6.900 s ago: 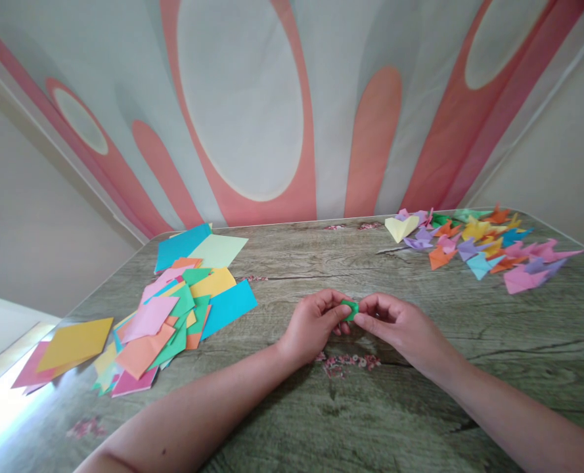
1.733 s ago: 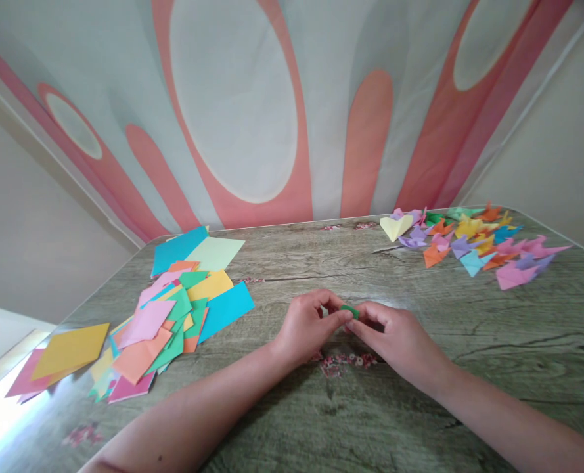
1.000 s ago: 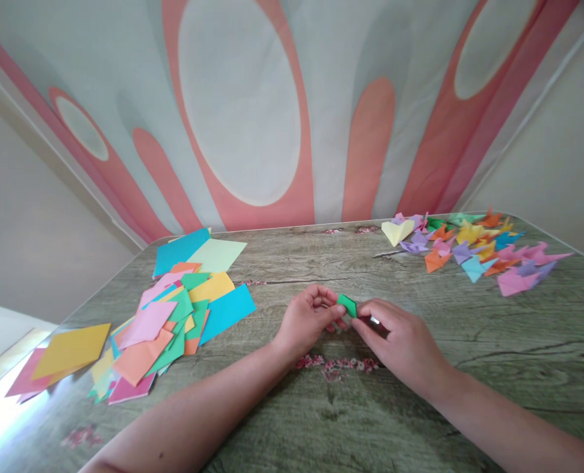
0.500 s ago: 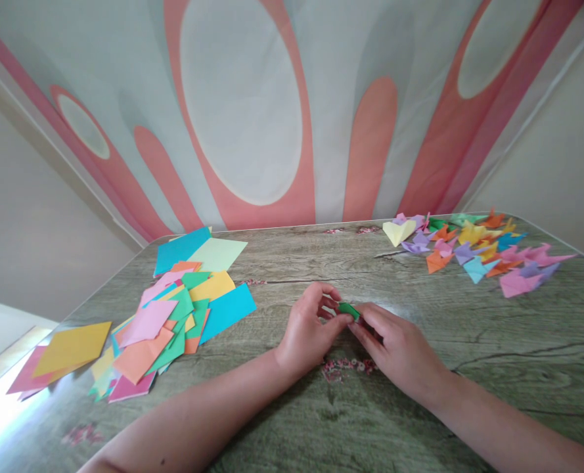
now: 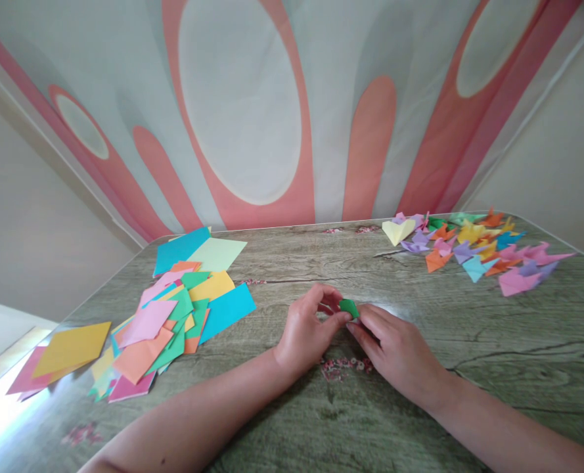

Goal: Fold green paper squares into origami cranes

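Observation:
A small piece of folded green paper (image 5: 349, 308) is held up between both hands over the middle of the table. My left hand (image 5: 311, 323) pinches its left and lower edge with thumb and fingers, the fingers curled behind it. From the other side, my right hand (image 5: 395, 341) grips the right edge between thumb and fingertips. The fingertips of the two hands nearly meet at the paper. Its finer folds are too small to make out.
Loose coloured paper sheets (image 5: 148, 322) lie heaped on the left, with yellow and pink sheets (image 5: 72, 351) near the left edge. Several folded paper cranes (image 5: 473, 266) and a pale yellow folded paper heart (image 5: 398, 231) sit at the back right of the wood-grain table (image 5: 292, 263).
The green paper has tilted so that more of its face shows. My hands have shifted only slightly around it.

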A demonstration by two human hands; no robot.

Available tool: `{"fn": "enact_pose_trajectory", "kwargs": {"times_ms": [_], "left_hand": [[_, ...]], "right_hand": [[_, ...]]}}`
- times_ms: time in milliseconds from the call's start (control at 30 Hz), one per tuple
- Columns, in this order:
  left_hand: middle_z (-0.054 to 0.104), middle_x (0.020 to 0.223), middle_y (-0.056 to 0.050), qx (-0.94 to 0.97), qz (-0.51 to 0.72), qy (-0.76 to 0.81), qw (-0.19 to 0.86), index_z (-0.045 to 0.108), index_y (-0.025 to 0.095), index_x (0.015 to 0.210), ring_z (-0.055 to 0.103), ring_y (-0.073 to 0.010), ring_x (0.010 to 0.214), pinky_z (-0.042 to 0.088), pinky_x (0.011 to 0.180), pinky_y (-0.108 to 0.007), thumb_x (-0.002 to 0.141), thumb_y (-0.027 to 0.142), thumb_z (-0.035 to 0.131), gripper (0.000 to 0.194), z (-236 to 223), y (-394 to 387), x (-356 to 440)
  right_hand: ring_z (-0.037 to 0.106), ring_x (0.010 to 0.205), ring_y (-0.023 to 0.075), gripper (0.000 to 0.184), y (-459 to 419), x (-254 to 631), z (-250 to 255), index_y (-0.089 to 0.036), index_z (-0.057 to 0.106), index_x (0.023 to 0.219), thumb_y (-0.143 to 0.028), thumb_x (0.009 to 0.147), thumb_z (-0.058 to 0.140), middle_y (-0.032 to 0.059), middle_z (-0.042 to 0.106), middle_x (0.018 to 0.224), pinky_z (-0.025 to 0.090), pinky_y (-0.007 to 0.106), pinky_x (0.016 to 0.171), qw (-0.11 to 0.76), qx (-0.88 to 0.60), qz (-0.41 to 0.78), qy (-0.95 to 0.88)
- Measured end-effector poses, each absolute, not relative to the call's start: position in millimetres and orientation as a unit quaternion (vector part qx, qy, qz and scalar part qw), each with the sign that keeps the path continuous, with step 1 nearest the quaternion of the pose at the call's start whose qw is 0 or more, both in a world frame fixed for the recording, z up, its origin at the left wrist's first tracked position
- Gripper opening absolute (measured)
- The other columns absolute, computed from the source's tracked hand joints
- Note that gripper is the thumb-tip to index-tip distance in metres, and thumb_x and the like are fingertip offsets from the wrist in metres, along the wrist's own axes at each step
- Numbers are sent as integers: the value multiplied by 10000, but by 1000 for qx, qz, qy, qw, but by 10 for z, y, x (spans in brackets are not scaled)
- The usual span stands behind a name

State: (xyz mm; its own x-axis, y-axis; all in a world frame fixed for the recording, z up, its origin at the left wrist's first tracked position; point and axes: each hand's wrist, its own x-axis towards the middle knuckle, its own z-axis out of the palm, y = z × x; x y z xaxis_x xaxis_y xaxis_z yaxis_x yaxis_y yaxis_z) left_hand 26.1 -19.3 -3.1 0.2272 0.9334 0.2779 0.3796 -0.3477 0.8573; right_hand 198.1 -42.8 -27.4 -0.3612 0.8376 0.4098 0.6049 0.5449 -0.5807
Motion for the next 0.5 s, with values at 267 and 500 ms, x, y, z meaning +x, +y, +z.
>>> {"fn": "enact_pose_trajectory", "kwargs": {"times_ms": [267,500], "left_hand": [[657,856,-26,747,410,436,290,642,180,812,606,-158,820,490,765,-269,800,178,685,45,-29,-128,202],[675,842,-7,734,393,452,319,654,180,828,622,-148,807,472,787,-254,807,179,673,28,-21,-105,154]], "right_hand": [[607,1061,218,285,-406,2037,-244,-210,568,1206,-163,958,435,91,652,1136,491,380,925,412,-441,125,-788],[601,1003,220,165,-368,2145,-142,-216,642,1059,-232,902,591,70,667,1021,481,389,903,449,-428,89,-779]]}}
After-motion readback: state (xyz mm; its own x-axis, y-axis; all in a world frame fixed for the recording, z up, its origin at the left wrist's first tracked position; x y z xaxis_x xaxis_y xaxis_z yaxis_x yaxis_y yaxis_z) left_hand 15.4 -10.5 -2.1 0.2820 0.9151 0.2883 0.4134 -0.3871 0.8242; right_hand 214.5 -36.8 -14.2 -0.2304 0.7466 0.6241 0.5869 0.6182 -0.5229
